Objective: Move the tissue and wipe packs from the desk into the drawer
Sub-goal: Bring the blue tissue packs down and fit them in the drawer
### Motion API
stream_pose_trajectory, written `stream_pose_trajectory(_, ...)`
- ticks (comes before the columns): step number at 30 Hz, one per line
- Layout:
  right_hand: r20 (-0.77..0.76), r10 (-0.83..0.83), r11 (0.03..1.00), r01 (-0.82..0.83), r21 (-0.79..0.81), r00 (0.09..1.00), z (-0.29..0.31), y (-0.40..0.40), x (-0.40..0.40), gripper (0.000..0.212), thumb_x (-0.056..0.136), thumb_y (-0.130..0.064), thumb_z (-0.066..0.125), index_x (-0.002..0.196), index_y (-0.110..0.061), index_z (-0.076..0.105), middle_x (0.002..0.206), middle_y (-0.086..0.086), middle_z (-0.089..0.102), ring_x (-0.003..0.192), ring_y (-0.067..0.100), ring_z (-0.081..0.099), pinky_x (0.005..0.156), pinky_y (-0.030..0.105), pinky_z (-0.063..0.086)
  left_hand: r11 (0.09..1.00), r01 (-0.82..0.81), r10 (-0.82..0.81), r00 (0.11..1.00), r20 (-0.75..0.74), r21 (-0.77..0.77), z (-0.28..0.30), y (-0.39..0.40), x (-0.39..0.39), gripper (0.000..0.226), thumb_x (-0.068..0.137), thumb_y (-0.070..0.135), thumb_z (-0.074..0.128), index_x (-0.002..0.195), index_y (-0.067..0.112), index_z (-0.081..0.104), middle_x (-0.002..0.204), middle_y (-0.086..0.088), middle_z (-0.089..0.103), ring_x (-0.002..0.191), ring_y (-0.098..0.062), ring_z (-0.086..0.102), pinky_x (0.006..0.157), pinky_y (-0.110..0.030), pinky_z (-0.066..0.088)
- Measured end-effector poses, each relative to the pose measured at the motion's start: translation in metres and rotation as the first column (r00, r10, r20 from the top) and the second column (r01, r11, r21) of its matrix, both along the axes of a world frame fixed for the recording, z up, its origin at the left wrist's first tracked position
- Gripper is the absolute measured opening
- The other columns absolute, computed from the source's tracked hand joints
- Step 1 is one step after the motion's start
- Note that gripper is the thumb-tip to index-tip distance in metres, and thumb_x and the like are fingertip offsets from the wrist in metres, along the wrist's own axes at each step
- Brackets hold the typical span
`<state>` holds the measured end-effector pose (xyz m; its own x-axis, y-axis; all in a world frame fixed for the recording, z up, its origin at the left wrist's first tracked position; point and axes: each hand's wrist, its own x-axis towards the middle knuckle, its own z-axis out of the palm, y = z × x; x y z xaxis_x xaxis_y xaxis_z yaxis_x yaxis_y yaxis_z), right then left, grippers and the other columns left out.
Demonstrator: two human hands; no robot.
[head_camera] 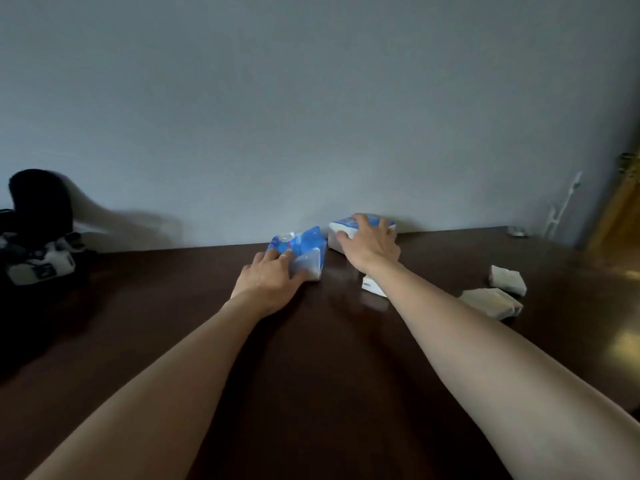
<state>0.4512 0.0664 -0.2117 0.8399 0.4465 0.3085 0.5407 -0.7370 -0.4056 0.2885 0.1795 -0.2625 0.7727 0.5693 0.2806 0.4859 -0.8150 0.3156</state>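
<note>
A blue and white wipe pack point(306, 249) lies near the back of the dark wooden desk point(311, 358). My left hand point(268, 280) grips its near end, thumb under the right corner. To its right, against the wall, lies a blue and white tissue pack point(337, 232); my right hand point(372, 245) lies over it with fingers curled round its top and sides. A small white pack point(372, 285) peeks out beside my right wrist. Two pale tissue packs point(507, 278) point(491, 303) lie further right. No drawer is in view.
A black object with white parts point(38, 244) stands at the desk's left end. A small metal item point(517, 232) lies at the far right corner near a white cable point(562, 206) on the wall. A yellow-brown door point(620, 216) is at right.
</note>
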Motion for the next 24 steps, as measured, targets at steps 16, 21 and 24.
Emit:
stream_pose_trajectory(16, -0.197, -0.063, 0.977, 0.101, 0.188, 0.978, -0.004, 0.064, 0.029, 0.095, 0.063, -0.064, 0.077, 0.134, -0.015, 0.037, 0.139, 0.013, 0.046, 0.123, 0.034, 0.055, 0.091, 0.039, 0.048, 0.998, -0.064, 0.065, 0.994, 0.087, -0.017, -0.002, 0.04, 0.015, 0.033, 0.105, 0.029, 0.035, 0.123, 0.02, 0.061, 0.118, -0.013, 0.053, 0.111, -0.032, 0.052, 0.084, -0.037, 0.041)
stream_pose_trajectory(21, -0.335, 0.252, 0.785, 0.011, 0.62, 0.908, 0.006, 0.015, -0.024, 0.069, 0.058, -0.055, 0.069, 0.115, -0.028, 0.043, 0.125, 0.006, 0.057, 0.098, 0.025, 0.062, 0.086, 0.038, 0.054, 0.955, -0.11, 0.184, 0.947, 0.262, -0.275, 0.001, 0.029, -0.035, 0.035, 0.104, 0.031, 0.041, 0.114, 0.01, 0.068, 0.113, -0.017, 0.065, 0.102, -0.035, 0.059, 0.076, -0.035, 0.04)
stream_pose_trajectory(24, -0.347, 0.383, 0.686, -0.012, 0.727, 0.856, 0.015, -0.02, -0.075, 0.072, 0.062, -0.051, 0.066, 0.128, -0.032, 0.045, 0.129, 0.003, 0.053, 0.106, 0.023, 0.061, 0.088, 0.038, 0.053, 0.935, -0.147, 0.253, 0.914, 0.316, -0.323, -0.001, 0.012, -0.085, 0.036, 0.102, 0.037, 0.043, 0.115, 0.016, 0.069, 0.113, -0.015, 0.068, 0.102, -0.036, 0.06, 0.077, -0.036, 0.041)
